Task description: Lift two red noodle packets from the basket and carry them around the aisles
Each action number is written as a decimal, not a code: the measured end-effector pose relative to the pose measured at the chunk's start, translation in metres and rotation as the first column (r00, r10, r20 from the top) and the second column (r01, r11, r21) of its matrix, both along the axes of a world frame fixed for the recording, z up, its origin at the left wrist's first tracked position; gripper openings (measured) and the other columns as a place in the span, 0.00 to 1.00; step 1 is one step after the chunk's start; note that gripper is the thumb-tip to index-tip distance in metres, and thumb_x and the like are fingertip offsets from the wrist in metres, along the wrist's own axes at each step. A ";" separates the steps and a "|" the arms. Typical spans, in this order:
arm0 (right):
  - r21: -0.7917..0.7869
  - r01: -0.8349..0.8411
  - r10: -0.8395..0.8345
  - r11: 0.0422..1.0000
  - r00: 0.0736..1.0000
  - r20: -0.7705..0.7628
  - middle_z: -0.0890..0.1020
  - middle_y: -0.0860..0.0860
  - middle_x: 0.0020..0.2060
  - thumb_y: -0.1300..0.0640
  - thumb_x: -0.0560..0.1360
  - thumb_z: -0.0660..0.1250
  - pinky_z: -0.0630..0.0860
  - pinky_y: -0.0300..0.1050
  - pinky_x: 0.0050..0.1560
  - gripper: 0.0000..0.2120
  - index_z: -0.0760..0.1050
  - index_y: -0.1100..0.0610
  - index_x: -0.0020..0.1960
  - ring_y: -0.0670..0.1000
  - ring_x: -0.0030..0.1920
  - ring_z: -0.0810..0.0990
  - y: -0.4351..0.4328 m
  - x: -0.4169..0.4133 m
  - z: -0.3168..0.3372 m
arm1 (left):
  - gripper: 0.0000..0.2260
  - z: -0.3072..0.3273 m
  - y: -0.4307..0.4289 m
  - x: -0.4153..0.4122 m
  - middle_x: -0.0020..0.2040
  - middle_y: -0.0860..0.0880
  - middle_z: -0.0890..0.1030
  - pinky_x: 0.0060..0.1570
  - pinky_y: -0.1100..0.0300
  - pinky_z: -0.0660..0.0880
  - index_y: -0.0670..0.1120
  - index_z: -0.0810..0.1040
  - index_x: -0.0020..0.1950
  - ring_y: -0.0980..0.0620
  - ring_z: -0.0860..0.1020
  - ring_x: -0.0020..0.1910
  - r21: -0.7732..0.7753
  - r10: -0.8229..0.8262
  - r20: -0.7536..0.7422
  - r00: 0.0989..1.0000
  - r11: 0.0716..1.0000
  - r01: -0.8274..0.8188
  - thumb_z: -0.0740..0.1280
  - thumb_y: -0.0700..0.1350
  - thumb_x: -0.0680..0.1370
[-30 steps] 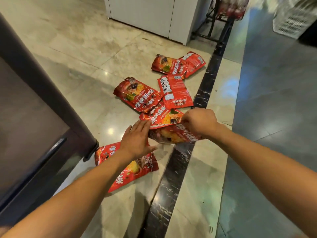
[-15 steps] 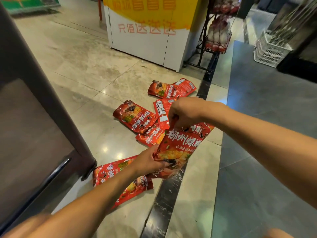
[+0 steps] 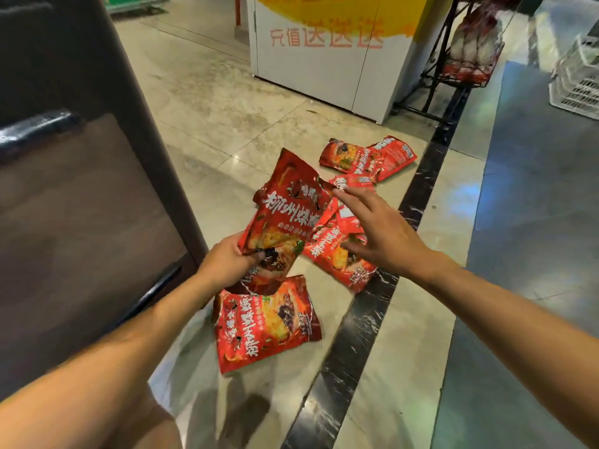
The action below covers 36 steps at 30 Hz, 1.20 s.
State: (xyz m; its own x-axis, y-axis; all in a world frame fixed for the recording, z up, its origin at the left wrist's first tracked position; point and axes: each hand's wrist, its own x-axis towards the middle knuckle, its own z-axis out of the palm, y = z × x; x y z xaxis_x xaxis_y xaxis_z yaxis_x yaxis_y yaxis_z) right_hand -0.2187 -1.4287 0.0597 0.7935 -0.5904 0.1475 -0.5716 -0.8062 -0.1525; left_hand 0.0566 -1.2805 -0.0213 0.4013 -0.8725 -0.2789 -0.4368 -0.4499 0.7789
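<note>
From the head view, we see the left hand [image 3: 227, 265] gripping the lower end of a red packet [image 3: 285, 212], held upright above the floor [image 3: 227, 131]. The right hand [image 3: 376, 234] hovers open, fingers spread, over a second packet [image 3: 334, 257] lying beside the floor's black strip [image 3: 350, 345]. A third packet [image 3: 265, 322] lies just below the left hand.

Glossy marble floor [image 3: 227, 102], white cabinet [image 3: 311, 69]

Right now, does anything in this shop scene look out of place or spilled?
Yes. Several red snack packets lie scattered on the floor, some overlapping, by the black floor strip. The left hand holds one packet; the right hand is open above the pile.
</note>
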 end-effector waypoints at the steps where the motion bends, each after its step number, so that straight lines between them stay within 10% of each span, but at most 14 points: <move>1: 0.029 0.003 -0.002 1.000 0.999 -0.036 0.61 0.52 0.80 0.44 0.73 0.77 0.73 0.61 0.70 0.49 0.50 0.44 0.83 0.57 0.77 0.65 0.005 0.002 -0.019 | 0.12 -0.001 0.005 0.008 0.52 0.57 0.86 0.61 0.44 0.79 0.62 0.80 0.58 0.50 0.85 0.52 -0.003 0.041 0.010 0.999 0.999 -0.041 0.74 0.57 0.76; 18: 0.304 -0.003 0.205 0.953 0.744 -0.636 0.51 0.51 0.84 0.32 0.76 0.66 0.44 0.70 0.79 0.44 0.48 0.44 0.84 0.61 0.83 0.48 0.064 0.117 -0.285 | 0.18 -0.012 0.041 0.056 0.57 0.54 0.85 0.60 0.44 0.80 0.55 0.79 0.66 0.50 0.84 0.56 -0.110 0.140 0.089 0.986 0.985 -0.130 0.73 0.53 0.77; 25: 0.232 0.419 -0.097 0.878 0.630 -0.770 0.69 0.57 0.74 0.34 0.78 0.61 0.72 0.59 0.65 0.38 0.60 0.55 0.80 0.60 0.72 0.72 0.105 0.093 -0.292 | 0.19 -0.015 0.038 0.062 0.59 0.52 0.85 0.61 0.43 0.79 0.54 0.78 0.67 0.47 0.83 0.56 -0.026 0.159 0.169 0.973 0.987 -0.157 0.73 0.55 0.78; 31: 0.308 0.680 -0.246 0.665 0.589 -0.769 0.76 0.55 0.67 0.24 0.74 0.56 0.75 0.59 0.61 0.43 0.59 0.53 0.77 0.61 0.65 0.78 0.117 0.038 -0.306 | 0.18 -0.024 0.030 0.058 0.60 0.52 0.83 0.58 0.59 0.80 0.50 0.78 0.67 0.49 0.82 0.57 -0.026 0.143 0.067 0.987 0.990 -0.141 0.74 0.50 0.79; 36: 0.434 0.742 -0.351 0.512 0.641 -0.683 0.77 0.55 0.67 0.23 0.73 0.58 0.75 0.58 0.62 0.41 0.59 0.51 0.73 0.60 0.65 0.78 0.116 0.022 -0.309 | 0.18 -0.034 0.025 0.059 0.56 0.52 0.85 0.61 0.44 0.79 0.54 0.79 0.65 0.47 0.84 0.54 0.031 0.166 0.082 0.983 0.985 -0.169 0.75 0.56 0.76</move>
State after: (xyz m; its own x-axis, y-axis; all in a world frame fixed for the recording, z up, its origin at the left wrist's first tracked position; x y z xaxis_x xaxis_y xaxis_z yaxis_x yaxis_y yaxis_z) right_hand -0.1972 -1.3125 -0.2491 0.1001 -0.6963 -0.7108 -0.9945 -0.0929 -0.0491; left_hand 0.1152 -1.2554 -0.0550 0.5630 -0.7806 -0.2716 -0.4126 -0.5502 0.7260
